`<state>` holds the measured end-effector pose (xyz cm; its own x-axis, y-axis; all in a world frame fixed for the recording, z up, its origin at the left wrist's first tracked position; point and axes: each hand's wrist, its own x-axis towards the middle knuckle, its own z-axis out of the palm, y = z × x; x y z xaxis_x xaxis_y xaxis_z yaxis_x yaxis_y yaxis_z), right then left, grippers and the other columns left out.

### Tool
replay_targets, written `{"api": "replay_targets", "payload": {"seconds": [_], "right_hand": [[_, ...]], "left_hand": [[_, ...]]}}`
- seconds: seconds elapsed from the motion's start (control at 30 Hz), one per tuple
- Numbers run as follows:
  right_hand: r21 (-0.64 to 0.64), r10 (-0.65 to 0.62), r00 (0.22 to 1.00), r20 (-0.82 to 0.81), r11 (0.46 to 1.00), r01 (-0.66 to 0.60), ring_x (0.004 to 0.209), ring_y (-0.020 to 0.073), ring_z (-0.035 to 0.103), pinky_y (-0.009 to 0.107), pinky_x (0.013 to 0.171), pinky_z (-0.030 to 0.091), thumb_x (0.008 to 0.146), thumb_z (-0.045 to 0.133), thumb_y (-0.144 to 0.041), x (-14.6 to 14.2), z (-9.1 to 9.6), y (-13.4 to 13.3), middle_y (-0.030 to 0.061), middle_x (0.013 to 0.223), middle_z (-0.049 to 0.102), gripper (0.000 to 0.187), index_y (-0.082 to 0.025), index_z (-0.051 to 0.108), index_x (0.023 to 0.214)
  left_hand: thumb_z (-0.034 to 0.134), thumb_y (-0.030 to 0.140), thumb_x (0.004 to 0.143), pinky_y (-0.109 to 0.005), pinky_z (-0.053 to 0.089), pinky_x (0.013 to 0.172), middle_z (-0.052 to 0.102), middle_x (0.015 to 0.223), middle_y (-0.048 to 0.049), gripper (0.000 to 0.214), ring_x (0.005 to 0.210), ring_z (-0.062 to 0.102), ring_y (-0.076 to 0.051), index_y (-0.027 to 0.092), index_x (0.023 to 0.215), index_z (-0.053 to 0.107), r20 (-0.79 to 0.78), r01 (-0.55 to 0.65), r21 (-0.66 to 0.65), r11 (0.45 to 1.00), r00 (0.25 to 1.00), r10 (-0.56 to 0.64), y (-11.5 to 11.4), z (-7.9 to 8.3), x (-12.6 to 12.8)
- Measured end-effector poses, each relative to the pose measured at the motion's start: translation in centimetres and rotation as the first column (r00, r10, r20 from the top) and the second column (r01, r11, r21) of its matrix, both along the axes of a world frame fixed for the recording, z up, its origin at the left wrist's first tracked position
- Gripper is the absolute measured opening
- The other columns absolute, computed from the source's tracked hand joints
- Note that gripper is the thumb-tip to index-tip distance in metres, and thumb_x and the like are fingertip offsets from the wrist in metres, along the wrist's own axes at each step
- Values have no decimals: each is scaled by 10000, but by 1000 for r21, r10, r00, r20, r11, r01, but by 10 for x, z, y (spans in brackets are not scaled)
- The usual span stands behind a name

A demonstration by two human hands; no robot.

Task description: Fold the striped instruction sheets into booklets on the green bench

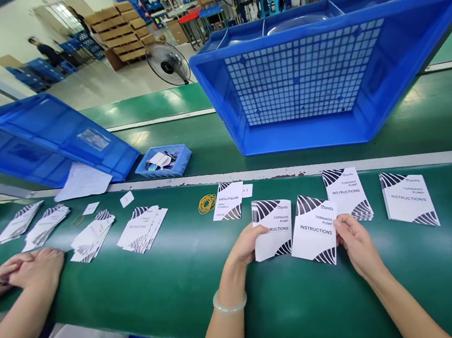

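Two leaflets [302,228] in both hands.

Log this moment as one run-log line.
left hand: holds leaflet | right hand: holds second leaflet | surface: green belt | nearby: rubber bands

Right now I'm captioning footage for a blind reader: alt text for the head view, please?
The left hand and right hand each hold a white instruction leaflet over a green table. More leaflets, yellow rubber bands and blue crates lie beyond; a co-worker's hands rest at left.
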<state>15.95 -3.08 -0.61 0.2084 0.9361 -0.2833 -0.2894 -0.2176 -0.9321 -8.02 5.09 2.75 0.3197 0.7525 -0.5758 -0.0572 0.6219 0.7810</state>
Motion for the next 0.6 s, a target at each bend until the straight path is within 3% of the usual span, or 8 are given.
{"api": "replay_targets", "payload": {"seconds": [0.13,0.27,0.37,0.43,0.5,0.6], "right_hand": [[13,13,1000,22,1000,-14,562,123,435,242,535,353,839,551,-448,-1,1,0,-25,627,495,256,-215,460,782],[37,11,998,70,999,-14,569,129,425,253,552,344,841,550,-443,-3,1,-1,-31,614,476,251,-216,460,782],[51,18,995,97,998,-23,572,132,428,253,555,340,847,542,-439,-5,1,-1,-35,618,471,243,-220,457,783],[64,23,994,110,998,-30,578,129,434,247,558,344,851,540,-430,-7,2,0,-39,624,465,235,-224,449,783],[80,25,993,118,996,-35,580,124,436,239,554,347,853,537,-426,-11,3,-1,-45,625,451,233,-226,439,784],[110,33,992,122,993,-47,576,113,443,230,538,358,851,520,-457,-18,8,-6,-46,644,445,259,-222,429,788]], "left_hand": [[579,225,661,-303,455,649,681,856,-81,226,768,611,-230,116,852,630,-213,139,156,978,971,-104,5,0,-11],[610,232,670,-380,385,864,603,967,-68,295,959,528,-250,164,951,550,-445,111,366,924,893,69,7,-1,-18],[607,287,706,-421,319,939,517,1041,-83,309,1071,452,-264,187,961,463,-565,93,584,806,759,322,4,4,-15],[592,302,735,-400,326,946,490,1105,-91,244,1114,440,-251,204,894,436,-553,169,690,703,751,362,-4,10,-5],[611,306,730,-391,322,970,473,1200,-99,232,1169,426,-248,213,831,424,-524,276,705,654,823,218,-16,14,12],[712,331,630,-439,240,1050,359,1382,-112,355,1302,296,-293,218,837,448,-527,411,631,658,849,-25,-40,12,39]]}}
